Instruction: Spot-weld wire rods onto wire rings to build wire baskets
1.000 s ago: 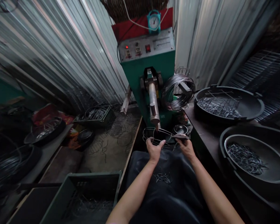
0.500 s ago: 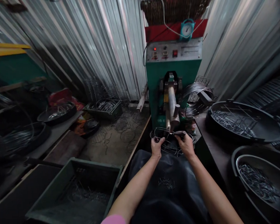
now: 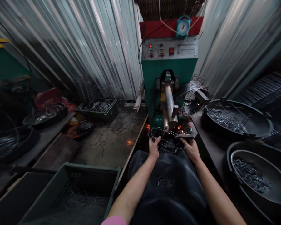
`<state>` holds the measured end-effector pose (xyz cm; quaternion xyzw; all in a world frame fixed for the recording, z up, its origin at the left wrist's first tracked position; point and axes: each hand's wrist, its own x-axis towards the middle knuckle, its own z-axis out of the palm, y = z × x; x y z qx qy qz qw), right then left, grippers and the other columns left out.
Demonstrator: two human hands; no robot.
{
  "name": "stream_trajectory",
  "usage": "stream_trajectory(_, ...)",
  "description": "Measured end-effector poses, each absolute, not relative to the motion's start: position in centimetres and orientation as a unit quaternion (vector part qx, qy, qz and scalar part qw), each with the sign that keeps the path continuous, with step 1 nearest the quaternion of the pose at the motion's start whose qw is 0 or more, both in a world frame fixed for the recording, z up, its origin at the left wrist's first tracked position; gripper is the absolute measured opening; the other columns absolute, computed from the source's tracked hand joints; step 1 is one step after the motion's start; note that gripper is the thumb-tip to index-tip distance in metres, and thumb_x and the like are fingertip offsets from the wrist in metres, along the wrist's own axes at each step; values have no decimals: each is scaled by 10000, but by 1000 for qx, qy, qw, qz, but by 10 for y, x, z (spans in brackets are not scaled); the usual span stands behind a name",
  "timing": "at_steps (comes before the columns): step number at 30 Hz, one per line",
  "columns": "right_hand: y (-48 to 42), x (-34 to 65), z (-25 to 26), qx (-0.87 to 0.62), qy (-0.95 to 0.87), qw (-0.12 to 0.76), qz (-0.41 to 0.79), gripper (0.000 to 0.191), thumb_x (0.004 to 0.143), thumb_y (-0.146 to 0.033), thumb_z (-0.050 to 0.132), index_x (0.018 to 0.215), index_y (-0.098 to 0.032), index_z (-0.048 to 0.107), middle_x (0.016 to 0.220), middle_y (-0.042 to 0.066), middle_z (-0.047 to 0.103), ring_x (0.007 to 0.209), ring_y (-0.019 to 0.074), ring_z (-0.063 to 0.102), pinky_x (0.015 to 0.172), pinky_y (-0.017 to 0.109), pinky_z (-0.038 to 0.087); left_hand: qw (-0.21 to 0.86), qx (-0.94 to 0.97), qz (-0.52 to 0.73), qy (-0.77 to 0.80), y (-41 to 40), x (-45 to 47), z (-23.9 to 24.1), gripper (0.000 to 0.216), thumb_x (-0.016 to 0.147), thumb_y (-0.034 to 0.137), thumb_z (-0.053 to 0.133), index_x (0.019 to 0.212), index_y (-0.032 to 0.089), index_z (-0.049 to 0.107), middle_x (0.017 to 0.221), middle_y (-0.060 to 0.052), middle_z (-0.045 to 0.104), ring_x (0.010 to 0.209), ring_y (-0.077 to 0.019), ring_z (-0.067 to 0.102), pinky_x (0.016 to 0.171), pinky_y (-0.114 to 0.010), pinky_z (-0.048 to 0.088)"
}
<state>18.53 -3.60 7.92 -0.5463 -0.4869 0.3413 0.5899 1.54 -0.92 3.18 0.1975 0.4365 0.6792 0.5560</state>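
A round wire basket frame (image 3: 165, 142) sits under the metal arm (image 3: 170, 104) of a green welding machine (image 3: 170, 78). My left hand (image 3: 154, 147) grips the frame's left rim, fingers curled round the wire. My right hand (image 3: 192, 148) is closed on the frame's right side and on a flat dark piece (image 3: 184, 136) lying on it. Small orange sparks (image 3: 179, 128) glow near the arm's tip. A black apron (image 3: 166, 187) covers my lap, with a few short wire pieces (image 3: 165, 181) on it.
Black basins of cut wire pieces stand to the right (image 3: 239, 120) (image 3: 255, 178). A wire coil (image 3: 192, 98) hangs beside the machine. A green crate (image 3: 72, 193) with wire pieces stands at the lower left. More basins (image 3: 45, 114) and a tray (image 3: 98, 107) lie along the corrugated wall.
The view has swung left and back a little. Both hands have kept hold of the frame. The machine's arm has come down on the frame, and sparks now show.
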Motion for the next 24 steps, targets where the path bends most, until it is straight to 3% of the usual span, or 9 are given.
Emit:
stream_trajectory(13,-33,190,72,-526,-472,615,351,287,709,-450,644,851,-201,650,886,53,676,857,224,617,812,394,485,626,58,648,430,-21,0,23,406,454,413,794,639,178,520,675,32,486,720,-114,479,799,-328,350)
stream_trajectory(19,-38,186,89,-499,-585,550,325,254,756,-380,625,934,-199,625,957,53,650,927,208,593,869,368,450,635,22,640,432,-21,-5,21,408,445,438,797,621,181,534,655,33,480,726,-125,488,844,-367,338)
stream_trajectory(24,-31,186,94,-518,-564,526,371,289,719,-424,634,875,-181,633,892,65,667,866,219,611,811,364,475,661,-18,601,450,-22,-8,23,428,489,495,768,625,181,510,633,39,465,684,-129,489,877,-438,333)
